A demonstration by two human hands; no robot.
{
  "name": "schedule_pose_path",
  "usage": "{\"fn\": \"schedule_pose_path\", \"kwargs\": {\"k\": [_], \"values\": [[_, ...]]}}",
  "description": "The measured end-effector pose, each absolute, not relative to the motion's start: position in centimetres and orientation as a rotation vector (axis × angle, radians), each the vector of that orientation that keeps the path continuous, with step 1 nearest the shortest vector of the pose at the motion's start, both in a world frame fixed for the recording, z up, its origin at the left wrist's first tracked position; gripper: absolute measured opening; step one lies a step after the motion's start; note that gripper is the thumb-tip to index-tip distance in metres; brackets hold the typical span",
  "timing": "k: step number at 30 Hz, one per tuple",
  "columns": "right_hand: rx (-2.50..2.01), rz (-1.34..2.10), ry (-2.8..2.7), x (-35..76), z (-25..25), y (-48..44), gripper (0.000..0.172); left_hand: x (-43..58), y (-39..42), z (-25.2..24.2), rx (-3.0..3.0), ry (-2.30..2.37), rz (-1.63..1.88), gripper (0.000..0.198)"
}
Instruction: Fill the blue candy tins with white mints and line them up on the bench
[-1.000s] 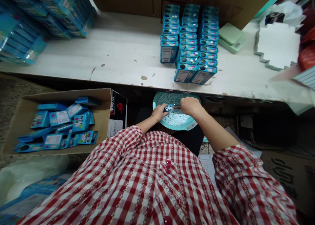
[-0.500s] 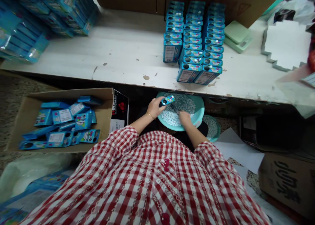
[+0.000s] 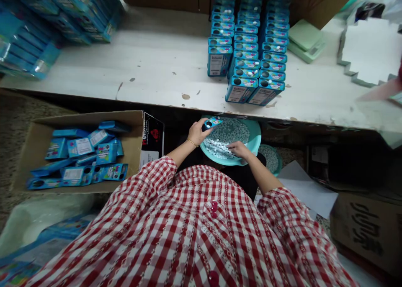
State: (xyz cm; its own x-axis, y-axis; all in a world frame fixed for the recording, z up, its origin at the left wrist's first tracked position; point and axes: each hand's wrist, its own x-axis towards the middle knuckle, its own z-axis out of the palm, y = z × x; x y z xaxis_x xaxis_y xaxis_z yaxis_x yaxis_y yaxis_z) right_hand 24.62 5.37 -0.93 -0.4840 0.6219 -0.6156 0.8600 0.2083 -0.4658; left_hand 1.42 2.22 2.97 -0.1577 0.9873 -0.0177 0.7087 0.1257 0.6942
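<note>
Now that the right hand (image 3: pixel 239 149), grip unclear, is lowered to pellets (image 3: pixel 232 130), the printed box (image 3: pixel 213 122) is clasped by the left hand (image 3: pixel 197 132) alone.

The left grip (image 3: pixel 197 132) hides part of the blue tin (image 3: pixel 215 122).

The held box (image 3: pixel 215 122) is blue; the pellets (image 3: pixel 220 149) are white; the basin (image 3: pixel 256 137) is turquoise. The shirt (image 3: pixel 188 220) carries a red-and-white check. The bench (image 3: pixel 163 57) is white with brown patches, the scale (image 3: pixel 303 38) pale green, the carton (image 3: pixel 132 153) brown.
</note>
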Motion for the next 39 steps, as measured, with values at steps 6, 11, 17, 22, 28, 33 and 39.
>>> {"fn": "schedule_pose_path", "kwargs": {"k": [6, 11, 17, 22, 28, 33, 39], "values": [[1.608, -1.584, 2.176, 27.8, 4.2, 6.2, 0.036, 2.3, 2.2, 2.2, 1.672, 1.895, 0.674, 0.042], [1.560, -1.319, 2.253, 26.6, 9.1, 7.4, 0.036, 3.3, 1.9, 1.8, 1.785, 1.826, 0.553, 0.042], [1.322, -0.550, 2.272, 22.3, 13.4, 7.7, 0.035, 3.8, 1.5, 1.7, 1.790, 1.817, 0.471, 0.045], [1.275, -0.390, 2.229, 19.9, 14.7, 7.0, 0.037, 3.9, 1.5, 1.1, 1.802, 1.801, 0.483, 0.045], [1.332, -0.395, 2.249, 22.3, 15.5, 6.6, 0.036, 3.6, 1.9, 0.4, 1.769, 1.800, 0.579, 0.043], [1.492, -0.536, 2.281, 27.0, 12.1, 7.0, 0.037, 3.0, 1.8, 0.6, 1.648, 1.814, 0.687, 0.038], [1.573, -0.511, 2.145, 24.3, 1.9, 5.5, 0.041, 2.2, 1.5, 1.3, 1.561, 1.856, 0.799, 0.039]]}}
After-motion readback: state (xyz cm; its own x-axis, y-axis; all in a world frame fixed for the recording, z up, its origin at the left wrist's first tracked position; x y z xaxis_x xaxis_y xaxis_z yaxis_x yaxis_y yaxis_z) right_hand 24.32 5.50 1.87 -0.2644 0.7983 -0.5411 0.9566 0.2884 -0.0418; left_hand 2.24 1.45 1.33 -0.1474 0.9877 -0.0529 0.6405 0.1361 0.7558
